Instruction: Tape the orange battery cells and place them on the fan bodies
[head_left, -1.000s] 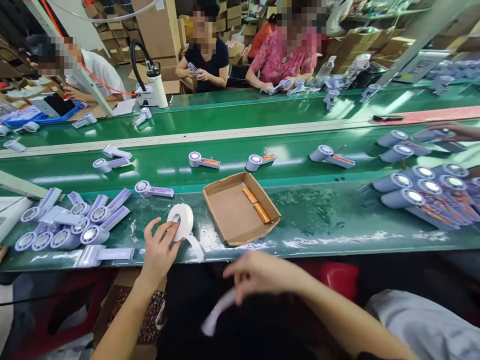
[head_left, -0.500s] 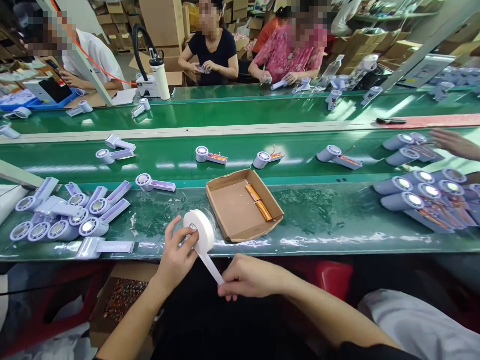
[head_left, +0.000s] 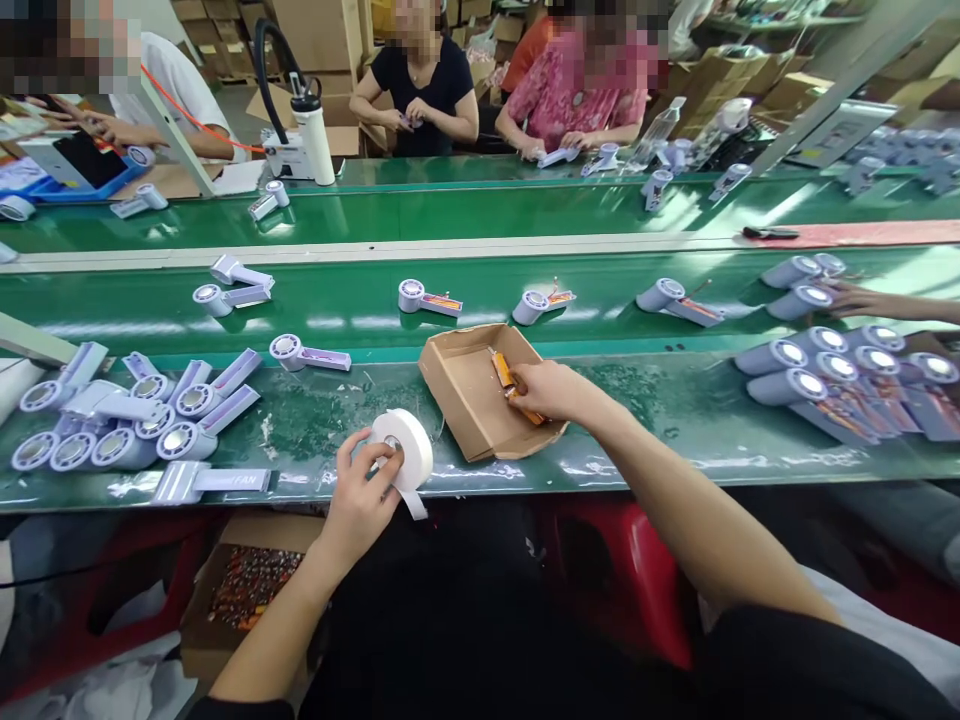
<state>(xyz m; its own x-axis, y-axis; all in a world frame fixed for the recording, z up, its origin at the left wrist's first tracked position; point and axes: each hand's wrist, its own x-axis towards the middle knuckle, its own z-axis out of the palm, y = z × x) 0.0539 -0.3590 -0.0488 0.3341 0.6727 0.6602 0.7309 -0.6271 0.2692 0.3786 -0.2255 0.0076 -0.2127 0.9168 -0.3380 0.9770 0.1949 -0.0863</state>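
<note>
In my left hand is a roll of white tape, held by its core above the bench edge. A short loose end of tape hangs below the roll. My right hand reaches into a shallow cardboard tray, its fingers closed around an orange cylindrical battery. Part of the battery lies hidden under the fingers. Just left of the tape, a lavender handheld fan rests with its handle compartment open.
Lavender fans are piled at the left, and others with orange batteries at the right. Several more lie on the green conveyor. A co-worker's hand touches fans at right. Below the bench stands a box of orange parts.
My right hand has let go of the tape's end and moved up into the tray onto the battery. My left hand still holds the roll. A co-worker's hand at right has reached the fans.
</note>
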